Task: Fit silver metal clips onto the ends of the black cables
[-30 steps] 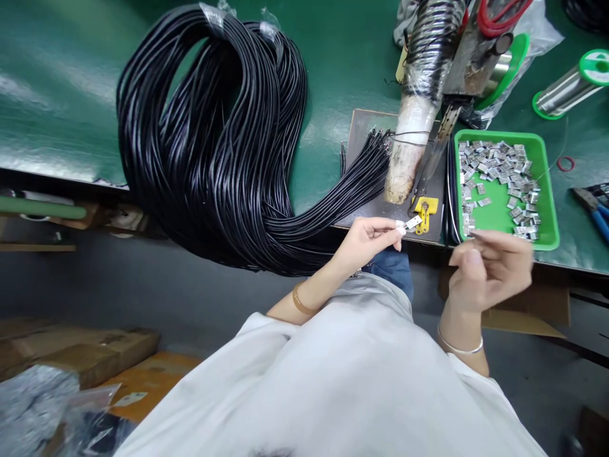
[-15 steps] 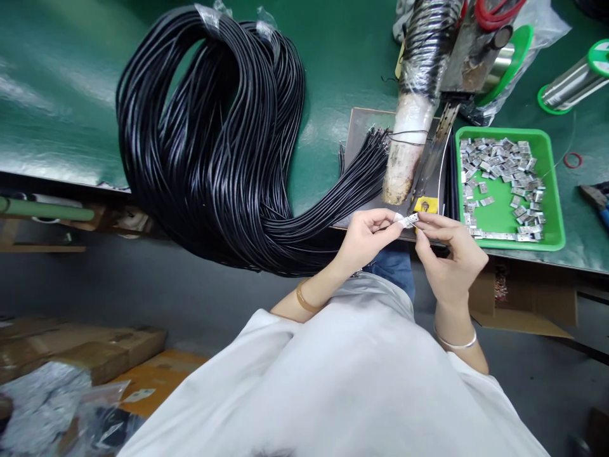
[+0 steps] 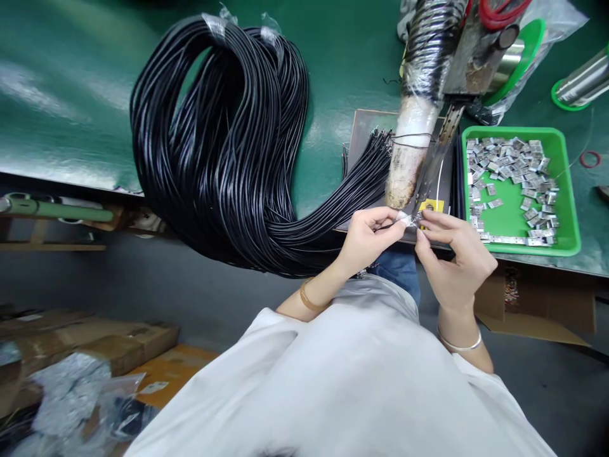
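Observation:
Between thumb and fingers, my left hand [image 3: 368, 238] pinches a small shiny metal connector [image 3: 413, 218], with something white covering a fingertip. My right hand [image 3: 454, 251] is closed at the fingertips against the connector's right side; whatever lies between them is too small to make out. Just beyond the fingers is a yellow piece [image 3: 432, 205] at the lower end of a narrow metal bar [image 3: 450, 124]. A plastic-wrapped tube [image 3: 412, 127] with a stained end points down above my left hand. Black cables [image 3: 352, 197] run to the board beside it.
A big coil of black cable [image 3: 223, 139] lies on the green table [image 3: 333, 57]. At the right sits a green tray [image 3: 573, 216] of metal connectors. Spools of wire [image 3: 583, 82] stand behind it. An open carton [image 3: 547, 304] is below the table edge.
The view has shifted slightly, so the table things appear farther right or lower. Both hands stay together at the connector, which has turned a little and catches the light differently.

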Motion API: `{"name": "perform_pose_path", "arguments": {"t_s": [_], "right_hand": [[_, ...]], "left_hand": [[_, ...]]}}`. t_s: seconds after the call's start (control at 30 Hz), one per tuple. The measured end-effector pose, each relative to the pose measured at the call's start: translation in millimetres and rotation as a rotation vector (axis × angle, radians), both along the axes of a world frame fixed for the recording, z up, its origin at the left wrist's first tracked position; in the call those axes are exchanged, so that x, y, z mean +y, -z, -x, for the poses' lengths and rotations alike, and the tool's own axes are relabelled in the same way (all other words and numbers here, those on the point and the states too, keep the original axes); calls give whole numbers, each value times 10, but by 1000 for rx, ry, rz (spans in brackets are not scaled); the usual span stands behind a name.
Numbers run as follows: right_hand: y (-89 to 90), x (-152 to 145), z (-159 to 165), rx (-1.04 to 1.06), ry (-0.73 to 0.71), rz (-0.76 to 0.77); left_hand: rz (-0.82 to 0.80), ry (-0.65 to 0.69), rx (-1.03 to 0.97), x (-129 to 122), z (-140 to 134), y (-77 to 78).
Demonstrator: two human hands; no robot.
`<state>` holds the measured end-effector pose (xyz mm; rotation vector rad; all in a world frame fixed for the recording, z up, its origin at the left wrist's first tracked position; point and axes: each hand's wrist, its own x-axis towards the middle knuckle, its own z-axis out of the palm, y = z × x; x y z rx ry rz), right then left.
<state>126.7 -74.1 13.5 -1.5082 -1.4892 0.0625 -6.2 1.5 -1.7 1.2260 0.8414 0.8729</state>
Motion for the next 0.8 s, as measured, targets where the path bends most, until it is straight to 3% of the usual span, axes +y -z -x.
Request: {"name": "perform_pose_path", "arguments": {"t_s": [0.33,0.47,0.53,0.63,0.7,0.73,0.8], "right_hand": [[31,-81,-57,22,-87,54],[24,-120,-91,141,-5,93],[0,-127,-159,197,115,-35],[-66,-127,-321,124,359,-470],[-116,-140,-439,61,449,-587],[-135,-152,-497,53,450,-526],[-151,-180,-624,38,412,-256]], "left_hand": [[63,95,-11,-11,44,35],[-2,160,43,-60,92,40],[-69,256,112,-92,139,21],[-264,488,279,-150,224,-16],[-383,575,407,-192,275,-25],[-407,571,450,-211,297,-21],[-383,478,459,-230,330,-1]]}}
